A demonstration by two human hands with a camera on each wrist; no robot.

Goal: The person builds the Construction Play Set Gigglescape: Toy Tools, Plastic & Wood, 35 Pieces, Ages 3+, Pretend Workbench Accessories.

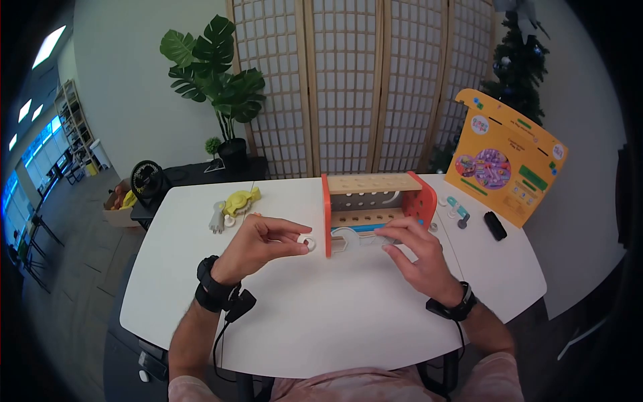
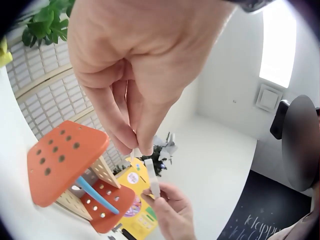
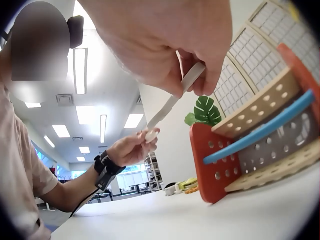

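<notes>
My left hand [image 1: 258, 246] pinches a small white ring-shaped piece [image 1: 307, 242] between thumb and fingertips. Across from it, my right hand [image 1: 422, 258] grips the handle of a grey toy wrench [image 1: 345, 234], whose hooked open end points left at the ring. In the right wrist view the wrench [image 3: 170, 105] slants down from the fingers, its far end close by the white piece [image 3: 151, 135]. Right behind both hands stands a toy workbench [image 1: 326, 221] with red-orange side panels, pierced wooden shelves and a blue bar [image 2: 97, 195].
On the white table [image 1: 321, 321], a yellow toy piece [image 1: 241, 201] and a grey-white piece [image 1: 218, 218] lie at the left. Small teal and grey parts [image 1: 459, 208] and a black object [image 1: 495, 226] lie at the right, before an orange-yellow box [image 1: 519, 181].
</notes>
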